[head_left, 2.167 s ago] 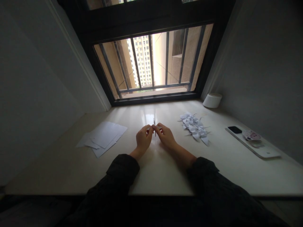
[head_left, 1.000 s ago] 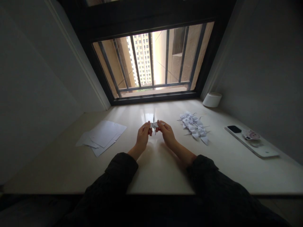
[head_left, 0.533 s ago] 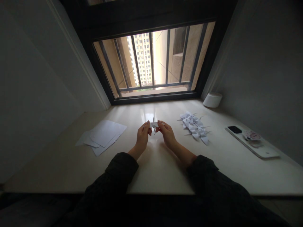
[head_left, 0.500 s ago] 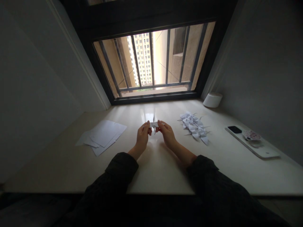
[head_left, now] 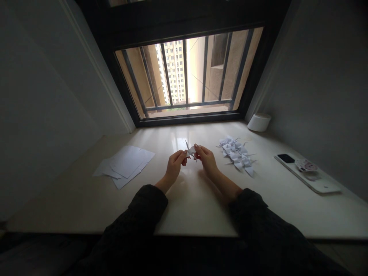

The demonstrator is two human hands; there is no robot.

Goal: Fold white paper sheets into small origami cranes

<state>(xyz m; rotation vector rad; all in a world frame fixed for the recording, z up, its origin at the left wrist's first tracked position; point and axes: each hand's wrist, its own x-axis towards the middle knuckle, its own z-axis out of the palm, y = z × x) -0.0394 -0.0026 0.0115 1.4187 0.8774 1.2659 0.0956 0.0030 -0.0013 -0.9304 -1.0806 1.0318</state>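
A small folded white paper crane (head_left: 189, 151) is held above the pale stone sill (head_left: 189, 199) between both hands. My left hand (head_left: 174, 165) pinches its left side with fingers closed. My right hand (head_left: 206, 160) pinches its right side, fingers also closed. A thin paper point sticks up from the crane. Dark sleeves cover both forearms.
A pile of several finished white paper cranes (head_left: 238, 156) lies to the right of my hands. Loose white sheets (head_left: 125, 165) lie to the left. A white phone with a sticker (head_left: 308, 171) rests at far right, a white round container (head_left: 259, 122) by the barred window (head_left: 186, 73).
Both hands have shifted slightly right and up with the crane. The paper now tilts, its point leaning left, and the left fingers grip lower.
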